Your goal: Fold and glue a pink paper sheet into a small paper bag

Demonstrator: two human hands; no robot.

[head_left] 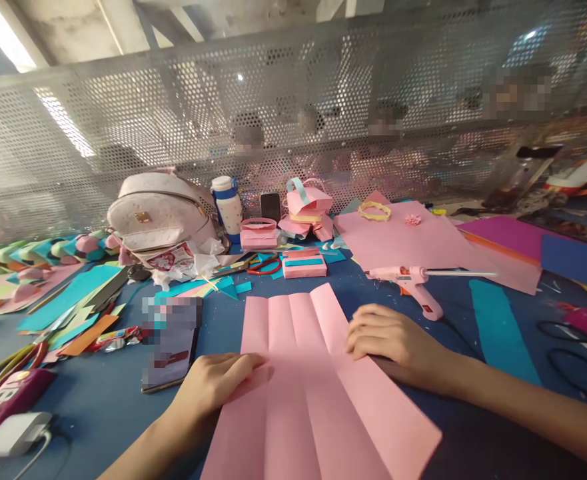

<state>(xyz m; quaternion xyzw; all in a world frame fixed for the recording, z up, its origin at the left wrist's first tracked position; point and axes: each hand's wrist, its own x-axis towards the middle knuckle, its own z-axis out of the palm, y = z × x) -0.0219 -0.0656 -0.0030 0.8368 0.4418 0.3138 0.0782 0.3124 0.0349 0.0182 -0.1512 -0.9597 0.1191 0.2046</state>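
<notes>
A pink sheet of paper (300, 373) with several lengthwise creases lies before me, its right side tilted up. My left hand (223, 380) is closed on the left edge, fingers partly hidden. My right hand (398, 343) has curled fingers on the right edge; its thumb is out of sight. Just beyond the right hand rests a pink hot glue gun (416, 283) with a glue stick in its back. A phone (173, 347) lies beside my left hand. Past the sheet sits a small pink paper box (304, 263) with a blue strip.
Red-handled scissors (264, 265) lie among paper scraps. Behind are a white backpack (160, 213), a bottle (227, 207) and pink paper models (308, 207). A power strip (10, 403) stands at left, large pink sheets (408, 237) at right. A perforated metal screen (293, 87) closes the back.
</notes>
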